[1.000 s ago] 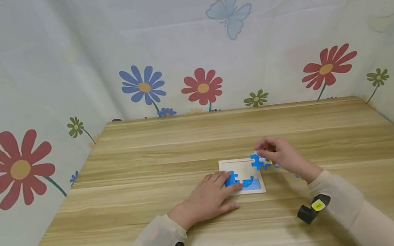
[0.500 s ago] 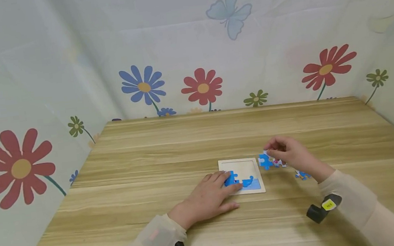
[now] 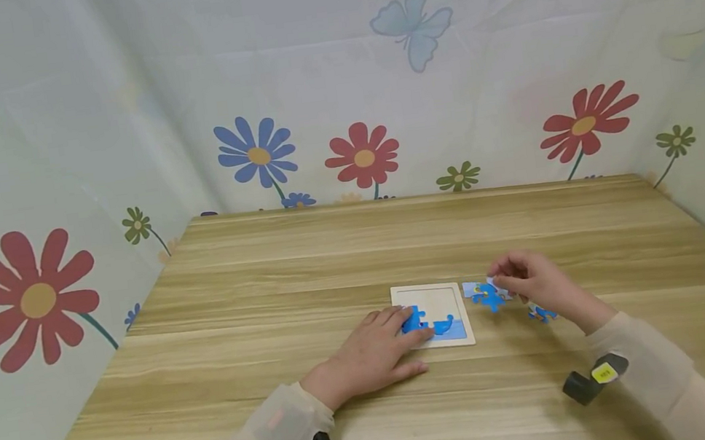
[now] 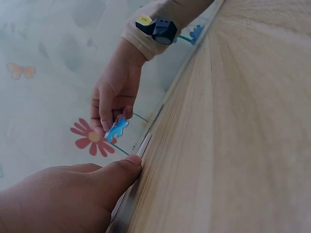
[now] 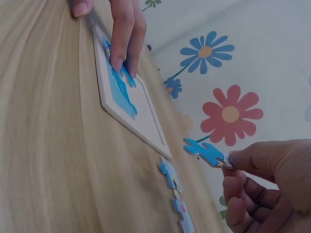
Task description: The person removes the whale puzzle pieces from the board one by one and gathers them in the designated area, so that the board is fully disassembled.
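My right hand (image 3: 535, 282) pinches a blue jigsaw piece (image 3: 490, 297) between thumb and fingertips, raised above the table to the right of the puzzle tray. In the right wrist view, that piece (image 5: 206, 152) is plainly clear of the tabletop. The fingertips of my left hand (image 3: 365, 356) rest on the light wooden puzzle tray (image 3: 423, 287) and on blue pieces (image 3: 413, 319) laid in its lower part. Bare wood shows across the tray's upper part. The left hand's thumb sits by the tray's near edge in the left wrist view.
Loose jigsaw pieces (image 5: 169, 174) lie just right of the tray. Another loose piece (image 3: 541, 313) lies partly hidden behind the right wrist. A wooden table (image 3: 267, 274) spreads around, with a flowered cloth (image 3: 306, 57) hanging behind it.
My right hand has moved right with the jigsaw piece, from over the tray's upper right corner to beside the tray. The piece has turned in the fingers. My left hand stays put.
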Demonstrator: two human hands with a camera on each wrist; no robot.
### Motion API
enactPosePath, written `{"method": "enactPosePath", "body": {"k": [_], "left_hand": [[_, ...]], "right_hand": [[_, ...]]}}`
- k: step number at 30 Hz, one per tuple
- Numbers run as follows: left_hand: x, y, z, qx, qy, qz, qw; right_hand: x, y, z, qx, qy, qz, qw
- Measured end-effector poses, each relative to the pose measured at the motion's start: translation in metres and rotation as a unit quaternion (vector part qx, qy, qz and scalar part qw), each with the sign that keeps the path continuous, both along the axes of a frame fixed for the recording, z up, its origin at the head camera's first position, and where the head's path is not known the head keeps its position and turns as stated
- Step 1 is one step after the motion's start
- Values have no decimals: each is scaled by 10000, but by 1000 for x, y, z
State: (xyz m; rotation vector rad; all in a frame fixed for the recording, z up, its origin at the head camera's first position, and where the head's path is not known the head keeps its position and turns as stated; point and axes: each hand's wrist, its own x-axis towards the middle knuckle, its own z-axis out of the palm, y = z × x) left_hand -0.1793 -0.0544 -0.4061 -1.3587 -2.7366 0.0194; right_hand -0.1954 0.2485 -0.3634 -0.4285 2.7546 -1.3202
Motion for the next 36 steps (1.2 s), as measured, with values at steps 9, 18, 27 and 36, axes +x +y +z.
{"method": "enactPosePath", "body": {"k": [9, 18, 27, 36], "left_hand": [[1, -1, 0, 23, 41, -1, 10000], [1, -1, -1, 126, 106, -73, 9998], [1, -1, 1, 93, 50, -31, 9999], [1, -1, 0, 70, 86, -38, 9999]], "right_hand": [[4, 8, -9, 212, -50, -74, 9997], [5, 13, -20, 298, -101, -23, 9995], [5, 16, -27, 807, 170, -82, 9966], [5, 17, -30, 1078, 332, -142, 9935]]}}
